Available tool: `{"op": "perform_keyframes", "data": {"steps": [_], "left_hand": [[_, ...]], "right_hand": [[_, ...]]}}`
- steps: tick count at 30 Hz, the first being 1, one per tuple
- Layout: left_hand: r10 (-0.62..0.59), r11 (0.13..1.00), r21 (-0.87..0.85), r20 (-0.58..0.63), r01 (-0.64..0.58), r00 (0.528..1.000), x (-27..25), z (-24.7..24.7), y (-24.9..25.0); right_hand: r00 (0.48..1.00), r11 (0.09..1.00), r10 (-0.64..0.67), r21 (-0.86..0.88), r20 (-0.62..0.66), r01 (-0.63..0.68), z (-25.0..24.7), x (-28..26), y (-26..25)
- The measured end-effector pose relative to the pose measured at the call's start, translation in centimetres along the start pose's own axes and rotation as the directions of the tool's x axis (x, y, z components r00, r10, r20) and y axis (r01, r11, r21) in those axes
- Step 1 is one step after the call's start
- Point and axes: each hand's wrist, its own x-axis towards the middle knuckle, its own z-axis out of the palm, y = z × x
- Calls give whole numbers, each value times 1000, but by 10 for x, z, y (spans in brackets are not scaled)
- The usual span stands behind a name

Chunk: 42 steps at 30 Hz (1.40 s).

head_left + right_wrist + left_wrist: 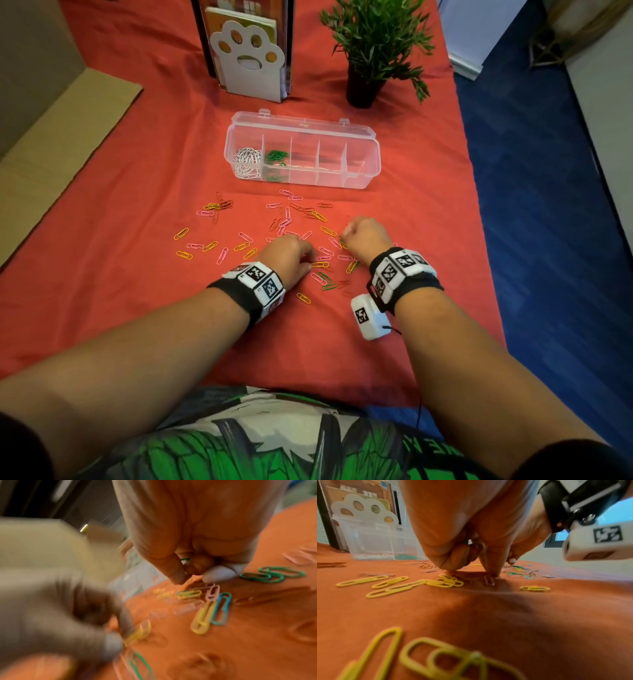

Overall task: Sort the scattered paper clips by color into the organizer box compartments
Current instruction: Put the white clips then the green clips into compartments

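Several green paper clips [186,560] bunched in curled right hand [364,236]; left hand [291,255] curled, contents unclear (blurred). Organizer box [301,154] well apart: overfilled fist risks spilling clips.

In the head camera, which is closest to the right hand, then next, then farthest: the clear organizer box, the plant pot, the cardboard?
From the right hand:
1. Organizer box, straight ahead.
2. Plant pot, farther back.
3. Cardboard, far left.

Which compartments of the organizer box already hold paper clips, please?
Two: in the organizer box, the leftmost compartment holds white clips and the next holds green clips. The other three look empty.
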Motion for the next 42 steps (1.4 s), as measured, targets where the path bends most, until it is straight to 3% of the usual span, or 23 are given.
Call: {"op": "perform_keyframes", "data": {"steps": [4,7,11,16,20,23,25,27,30,35,36,37,38,39,41,42], "left_hand": [[-120,993,-26,-110,118,987,3,-10,-11],[-54,998,-42,-117,49,992,3,-11,-5],[125,992,-10,35,-125,992,1,0,11],[68,998,12,27,-68,997,0,0,3],[-55,998,32,-88,58,995,3,-12,-10],[-81,997,-12,-148,80,986,3,-17,-12],[-28,999,-23,-134,25,991,1,-16,-7],[57,998,-9,-48,-58,997,0,-12,1],[145,988,35,96,-149,985,-1,-4,10],[190,968,136,159,-212,969,3,6,10],[198,965,142,160,-221,967,3,6,10],[200,963,146,163,-225,966,4,8,9],[193,964,150,171,-219,966,5,8,8],[194,965,147,168,-219,967,6,8,8],[170,979,87,132,-182,977,8,9,10],[129,992,2,110,-130,986,8,6,13]], "right_hand": [[993,888,115,450,-21,-93,0,8,21],[998,950,57,307,-21,-48,2,5,21],[992,998,-57,-42,-110,52,13,7,11],[983,942,-148,-318,-113,105,24,8,3],[996,971,-90,-225,-24,82,20,9,-4],[999,991,-43,127,-27,46,13,11,-2],[999,881,47,472,-19,-33,9,9,3],[994,699,112,710,7,-84,4,3,10],[988,544,149,830,49,-124,-2,-8,18],[962,225,214,950,169,-217,-5,-23,35],[955,203,232,951,186,-234,-3,-25,38],[950,239,251,939,186,-247,0,-26,41],[952,354,261,901,161,-250,1,-26,43],[959,525,259,817,113,-238,4,-25,46],[985,880,173,450,-8,-151,10,-24,50],[991,960,118,264,-58,-99,14,-26,49]]}}
